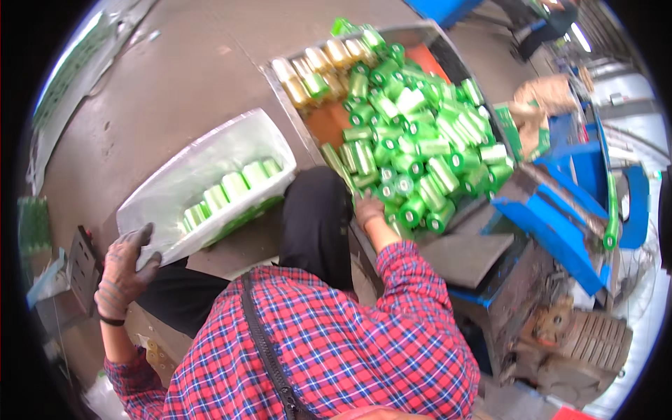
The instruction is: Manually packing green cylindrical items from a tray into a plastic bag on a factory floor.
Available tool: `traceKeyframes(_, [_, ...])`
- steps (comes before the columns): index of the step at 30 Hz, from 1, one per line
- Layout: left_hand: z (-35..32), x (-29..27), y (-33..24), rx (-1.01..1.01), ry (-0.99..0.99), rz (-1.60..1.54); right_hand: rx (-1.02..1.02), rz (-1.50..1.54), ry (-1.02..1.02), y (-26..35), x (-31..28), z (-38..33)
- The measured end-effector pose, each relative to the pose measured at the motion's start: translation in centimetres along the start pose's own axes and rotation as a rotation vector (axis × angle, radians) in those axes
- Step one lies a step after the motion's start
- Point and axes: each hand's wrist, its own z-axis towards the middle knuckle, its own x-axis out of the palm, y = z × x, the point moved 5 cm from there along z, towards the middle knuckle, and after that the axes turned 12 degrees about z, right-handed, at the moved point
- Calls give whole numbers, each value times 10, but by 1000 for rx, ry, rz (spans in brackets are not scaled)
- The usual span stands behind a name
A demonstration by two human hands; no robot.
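Observation:
A white plastic-lined bag [203, 154] lies open at the left, with a row of pale green rolls [234, 185] inside. My gloved left hand [124, 269] is at the bag's near left corner, thumb and fingers apart around its edge. At the right, a big metal bin [297, 126] holds a heap of glossy green cylindrical rolls [420, 147]. My right hand [369, 210], also gloved, reaches over the bin's near edge onto the rolls; its fingertips are hard to make out among them.
Amber rolls [318, 66] stand in the bin's far left corner. Right of me are a flat metal plate [469, 259], a blue metal frame [553, 224] and a rusty motor [574, 343]. A perforated metal piece [84, 269] stands at the left. Another person [549, 28] is far off.

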Motion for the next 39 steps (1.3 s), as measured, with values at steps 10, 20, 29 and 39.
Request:
traceKeyframes(10, [25, 30, -35, 69, 145, 47, -216, -56, -19, -11, 33, 33])
traceKeyframes(20, [7, 86, 10, -49, 334, 223, -836, 2434, 561, -14, -93, -89])
traceKeyframes(29, [-21, 34, 82, -716, -265, -405, -876, 1542, 495, 205, -230, -199])
traceKeyframes(39, [-12, 115, 87, -312, -756, -1388, -624, 504, 59, 427, -30, -90])
